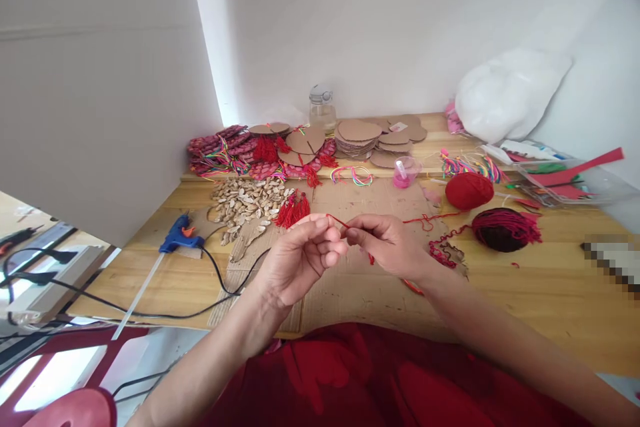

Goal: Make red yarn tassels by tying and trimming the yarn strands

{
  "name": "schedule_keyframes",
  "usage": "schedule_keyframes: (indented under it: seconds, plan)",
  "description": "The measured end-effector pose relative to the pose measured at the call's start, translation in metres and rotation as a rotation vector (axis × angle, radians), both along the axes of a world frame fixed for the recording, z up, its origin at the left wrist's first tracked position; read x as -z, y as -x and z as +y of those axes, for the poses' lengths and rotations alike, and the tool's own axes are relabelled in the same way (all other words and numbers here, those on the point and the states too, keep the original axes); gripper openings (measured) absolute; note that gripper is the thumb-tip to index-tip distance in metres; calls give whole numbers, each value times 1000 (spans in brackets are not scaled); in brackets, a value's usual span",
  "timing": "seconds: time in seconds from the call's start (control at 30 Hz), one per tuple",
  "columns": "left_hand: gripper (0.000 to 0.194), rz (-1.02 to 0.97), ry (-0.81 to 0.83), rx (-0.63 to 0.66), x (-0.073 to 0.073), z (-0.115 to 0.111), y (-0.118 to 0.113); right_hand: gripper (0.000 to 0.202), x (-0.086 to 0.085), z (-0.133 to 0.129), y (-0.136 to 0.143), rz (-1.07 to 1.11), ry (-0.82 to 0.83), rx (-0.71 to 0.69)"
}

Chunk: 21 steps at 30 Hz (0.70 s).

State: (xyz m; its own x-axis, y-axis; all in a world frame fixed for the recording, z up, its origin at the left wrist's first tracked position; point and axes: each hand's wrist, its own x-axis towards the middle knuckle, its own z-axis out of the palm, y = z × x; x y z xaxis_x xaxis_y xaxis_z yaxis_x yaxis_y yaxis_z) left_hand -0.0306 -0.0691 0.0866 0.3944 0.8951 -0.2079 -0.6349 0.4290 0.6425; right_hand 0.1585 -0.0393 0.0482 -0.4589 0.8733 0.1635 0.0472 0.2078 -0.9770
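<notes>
Between my two hands a short length of red yarn point(338, 221) is stretched over the cardboard sheet point(340, 293). My left hand point(305, 257) pinches one end between thumb and forefinger, its other fingers loosely curled. The fingers of my right hand point(383, 240) are closed on the yarn just right of it. More red yarn trails from beneath my right hand toward a red yarn ball point(469, 191). Close behind my left hand lies a bunch of red tassels point(293, 209).
Peanut shells point(250, 203) and a blue glue gun point(181, 235) with a black cord lie left. Cardboard discs point(357, 137), a glass jar point(322, 110) and a small pink cup point(404, 173) stand behind. At right are a dark-and-pink yarn ball point(505, 230) and a plastic tray point(600, 188).
</notes>
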Motion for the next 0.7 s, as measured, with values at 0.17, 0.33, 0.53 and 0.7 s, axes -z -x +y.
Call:
schedule_keyframes:
  seconds: [0.17, 0.33, 0.53, 0.7]
  plan:
    - [7, -89, -42, -26, -2, 4, -9, 29, 16, 2, -9, -38, 36, 119]
    - [8, -88, -39, -138, 2, 16, -16, 28, 25, -6, -13, -177, -40, 139]
    - [3, -45, -25, -224, 11, 33, -22, 32, 22, -17, -14, -330, -138, 164]
    - [8, 97, -178, -293, 25, 41, -26, 34, 11, -26, -16, -433, -267, 150]
